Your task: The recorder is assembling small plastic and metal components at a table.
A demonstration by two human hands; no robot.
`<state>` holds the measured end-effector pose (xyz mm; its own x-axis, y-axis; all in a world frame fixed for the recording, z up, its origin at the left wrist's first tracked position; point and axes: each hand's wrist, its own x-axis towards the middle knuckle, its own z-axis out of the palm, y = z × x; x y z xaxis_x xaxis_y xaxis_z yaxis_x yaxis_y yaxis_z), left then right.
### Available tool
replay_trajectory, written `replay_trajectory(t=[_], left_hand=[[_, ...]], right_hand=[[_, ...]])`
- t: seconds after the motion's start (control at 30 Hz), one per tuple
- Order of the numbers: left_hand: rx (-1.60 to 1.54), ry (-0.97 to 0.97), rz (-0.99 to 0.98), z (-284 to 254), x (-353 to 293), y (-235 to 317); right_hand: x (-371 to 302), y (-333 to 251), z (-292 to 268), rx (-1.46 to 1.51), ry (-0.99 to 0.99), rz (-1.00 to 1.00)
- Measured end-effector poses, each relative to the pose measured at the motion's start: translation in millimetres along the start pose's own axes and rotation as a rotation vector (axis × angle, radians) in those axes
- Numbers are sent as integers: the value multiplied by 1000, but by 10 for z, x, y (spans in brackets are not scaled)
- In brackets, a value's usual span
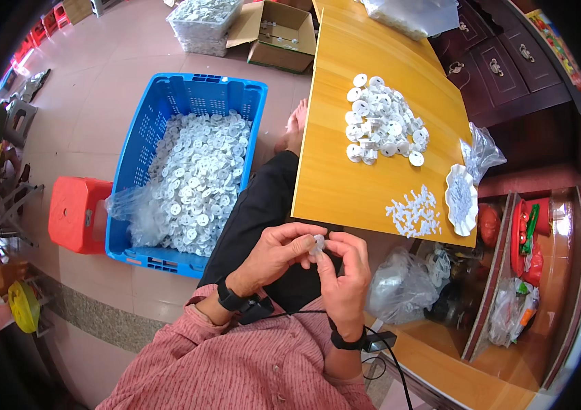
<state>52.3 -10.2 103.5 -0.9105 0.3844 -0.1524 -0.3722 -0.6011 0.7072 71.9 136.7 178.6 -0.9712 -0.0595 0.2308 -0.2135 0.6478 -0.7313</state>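
Left hand (278, 255): I am pinching one small, whitish, roundish plastic piece (317, 245), fingers nearly closed.
Right hand (346, 272): also pinching it.
Piece: staying beside the yellow wooden bench (328, 174); fingertips slipping could be dropping it.

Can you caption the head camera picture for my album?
Left hand and right hand hold a small whitish piece near a blue crate of white round parts.

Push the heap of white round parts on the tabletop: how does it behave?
The heap would probably spread rather than slide as one, since the parts lie loose and overlapping. Single parts might roll if tipped on edge, given their round rims. Each is likely light: they look small and plastic.
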Motion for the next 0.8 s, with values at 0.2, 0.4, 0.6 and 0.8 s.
replay_trajectory(t=[0.2,0.4,0.6,0.8], left_hand=[[-202,-32,-8,-18,11,-49],[-197,-36,6,-34,16,-57],[-84,-5,1,-3,2,-7],[-37,-3,13,-8,-7,12]], right_hand=[[-25,27,-19,2,-7,-56],[-24,15,28,-17,1,-74],[-10,6,62,-45,-12,-106],[3,18,99,-76,-12,-161]])
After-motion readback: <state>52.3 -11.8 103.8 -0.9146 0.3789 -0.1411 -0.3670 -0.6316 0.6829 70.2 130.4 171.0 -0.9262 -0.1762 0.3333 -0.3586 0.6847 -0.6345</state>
